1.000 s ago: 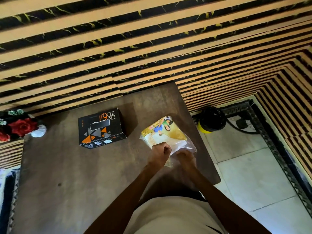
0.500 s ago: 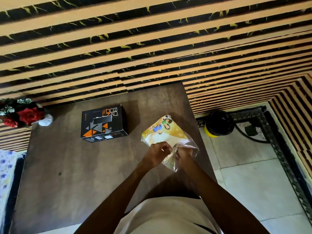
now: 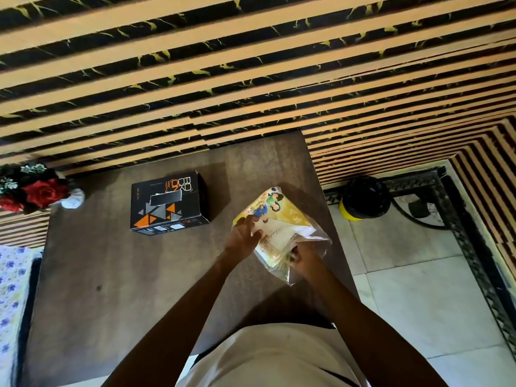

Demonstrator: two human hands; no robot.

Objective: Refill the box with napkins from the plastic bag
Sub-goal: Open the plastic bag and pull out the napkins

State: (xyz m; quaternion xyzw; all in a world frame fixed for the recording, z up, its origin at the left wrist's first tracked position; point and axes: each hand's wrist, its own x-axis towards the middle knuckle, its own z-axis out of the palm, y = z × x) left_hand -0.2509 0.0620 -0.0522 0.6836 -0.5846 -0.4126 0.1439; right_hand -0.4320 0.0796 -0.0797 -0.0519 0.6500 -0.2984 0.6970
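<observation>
A clear plastic bag (image 3: 314, 237) holding a stack of yellow printed napkins (image 3: 282, 216) sits at the right side of the brown table (image 3: 111, 275). My left hand (image 3: 243, 236) grips the bag's left side over the napkins. My right hand (image 3: 303, 256) is at the bag's open near end, fingers pushed inside against the napkin stack. A black box (image 3: 167, 203) with orange and grey triangles stands to the left of the bag, apart from both hands; a torn slot shows on its top.
Red artificial flowers (image 3: 33, 191) stand at the table's far left corner. A black and yellow bin (image 3: 363, 198) sits on the tiled floor right of the table. A striped wall runs behind. A floral cloth (image 3: 11, 289) lies at the left edge.
My left hand has slid forward along the bag's left side onto the napkins. My right hand has gone into the bag's opening. The bag has tilted up slightly.
</observation>
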